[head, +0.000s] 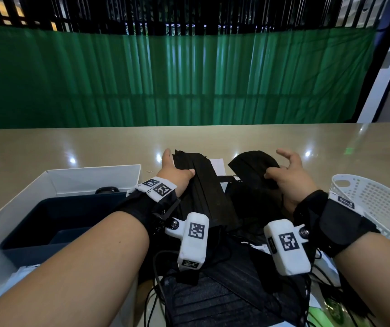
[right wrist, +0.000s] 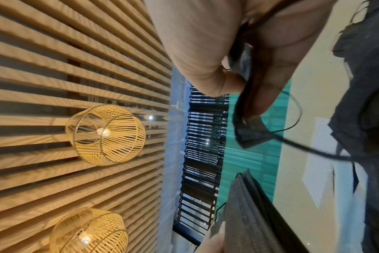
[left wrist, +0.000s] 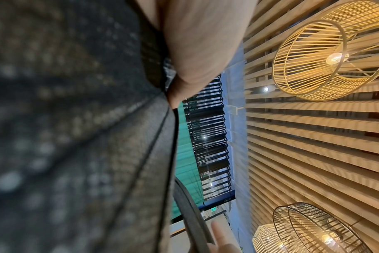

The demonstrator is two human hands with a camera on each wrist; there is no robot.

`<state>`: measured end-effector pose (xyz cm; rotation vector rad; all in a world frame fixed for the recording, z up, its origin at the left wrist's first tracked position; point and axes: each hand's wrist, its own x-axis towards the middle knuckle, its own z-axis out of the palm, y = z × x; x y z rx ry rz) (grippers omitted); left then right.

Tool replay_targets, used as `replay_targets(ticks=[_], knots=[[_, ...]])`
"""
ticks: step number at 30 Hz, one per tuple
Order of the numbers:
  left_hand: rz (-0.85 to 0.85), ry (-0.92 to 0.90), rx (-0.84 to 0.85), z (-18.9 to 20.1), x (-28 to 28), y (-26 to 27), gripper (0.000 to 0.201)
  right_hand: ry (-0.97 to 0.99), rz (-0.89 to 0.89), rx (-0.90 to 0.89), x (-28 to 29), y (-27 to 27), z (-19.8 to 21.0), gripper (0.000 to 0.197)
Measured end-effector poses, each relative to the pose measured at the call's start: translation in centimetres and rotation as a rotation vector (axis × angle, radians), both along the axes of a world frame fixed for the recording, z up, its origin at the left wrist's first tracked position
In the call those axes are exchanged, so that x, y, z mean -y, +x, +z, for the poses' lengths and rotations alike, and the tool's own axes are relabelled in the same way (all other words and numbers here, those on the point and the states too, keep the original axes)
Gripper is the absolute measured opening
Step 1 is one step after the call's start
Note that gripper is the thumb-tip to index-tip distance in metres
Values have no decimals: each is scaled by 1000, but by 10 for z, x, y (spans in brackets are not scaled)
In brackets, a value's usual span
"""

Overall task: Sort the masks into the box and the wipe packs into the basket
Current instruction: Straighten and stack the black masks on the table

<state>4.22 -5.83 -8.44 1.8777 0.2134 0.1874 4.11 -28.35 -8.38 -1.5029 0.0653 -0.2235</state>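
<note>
You are holding a stack of black masks (head: pixel 196 182) in your left hand (head: pixel 174 172), thumb clamped across the top, and pinching one loose black mask (head: pixel 254 167) between thumb and forefinger of your right hand (head: pixel 288 175), the other fingers spread free. Judgement: the step in hand is carrying masks to the box (head: pixel 54 204), which is sitting open at near left, just beside your left wrist. Keeping the stack squeezed flat should stop it fanning; the ear loops are dangling and may be snagging on the pile of masks (head: pixel 224 291) below your wrists. The box's raised white lid (head: pixel 95 177) is bounding the far side, so coming in over the near rim looks easier. The white basket (head: pixel 377 204) is standing at right; the table (head: pixel 71 142) beyond is giving swing room.
</note>
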Motion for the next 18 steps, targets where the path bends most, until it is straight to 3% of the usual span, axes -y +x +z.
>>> replay_targets(ticks=[3,6,11,12,13,16,17,18], knots=[[-38,-25,85,0,0,-2,87,150,106,67,-5,-8,10,63],[-101,-80,112,-2,1,-3,55,267,219,144,-11,-13,16,57],[-99,-89,60,-1,5,0,23,169,475,114,-25,-21,13,43],[-93,-112,53,1,6,-1,26,122,510,87,-28,-21,9,42],[-73,-136,33,1,6,0,42,72,536,60,-31,-21,5,41],[9,-293,-93,3,5,3,105,-38,596,-15,-37,-20,-8,41],[-10,-304,-109,3,5,2,110,-62,607,-34,-39,-20,-10,41],[-60,-271,-102,4,7,-1,103,-72,613,-51,-40,-20,-13,41]])
